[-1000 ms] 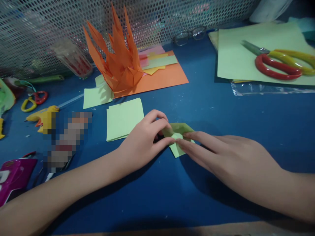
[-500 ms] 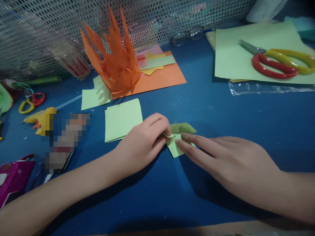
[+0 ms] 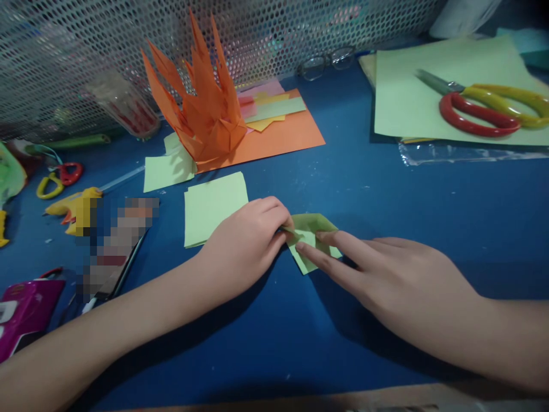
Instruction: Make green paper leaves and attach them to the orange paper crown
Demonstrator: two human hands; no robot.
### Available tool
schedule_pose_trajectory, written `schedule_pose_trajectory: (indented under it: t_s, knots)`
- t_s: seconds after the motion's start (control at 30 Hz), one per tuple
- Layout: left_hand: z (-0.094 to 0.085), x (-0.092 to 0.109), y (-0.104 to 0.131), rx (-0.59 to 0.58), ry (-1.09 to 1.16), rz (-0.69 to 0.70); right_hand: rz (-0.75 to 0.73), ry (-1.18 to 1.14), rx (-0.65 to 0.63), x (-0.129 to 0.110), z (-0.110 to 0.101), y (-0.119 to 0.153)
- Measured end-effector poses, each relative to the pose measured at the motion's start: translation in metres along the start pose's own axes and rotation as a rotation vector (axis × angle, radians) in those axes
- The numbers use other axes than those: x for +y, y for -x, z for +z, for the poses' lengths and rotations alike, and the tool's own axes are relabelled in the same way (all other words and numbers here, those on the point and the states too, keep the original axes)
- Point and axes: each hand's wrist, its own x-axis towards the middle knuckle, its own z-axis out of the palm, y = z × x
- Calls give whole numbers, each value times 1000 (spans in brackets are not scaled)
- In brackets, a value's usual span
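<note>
A small piece of light green paper, partly folded, lies on the blue table between my hands. My left hand pinches its left edge, with the fingertips curled and partly hidden. My right hand comes in from the right with its fingers stretched out. Two of those fingertips rest on the paper, apart from each other. Just behind my left hand sits a stack of square green paper. An orange folded-paper piece with tall points stands farther back.
Scissors with red and yellow handles lie on green sheets at back right. To the left are a yellow glue gun, a blurred-out flat object and a magenta object. Glasses rest by a perforated metal screen.
My right fingertips have shifted slightly left on the paper, and the front one now lies nearer my left hand. My left hand keeps its pinch at the paper's edge.
</note>
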Motion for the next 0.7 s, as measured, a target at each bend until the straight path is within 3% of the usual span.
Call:
schedule_pose_trajectory:
  t_s: [0.17, 0.27, 0.5, 0.7]
  knots:
    - [-5, 9, 0, -114, -12, -78, 6, -3, -7, -1, 0, 1]
    - [-9, 11, 1, -118, 5, -87, 18, -8, -4, -2, -1, 2]
    - [-6, 8, 4, -101, -123, 44, 12, -62, -17, 0, 0, 5]
    - [-4, 10, 11, -32, -333, 171, 102, -119, 2, 1, 7, 8]
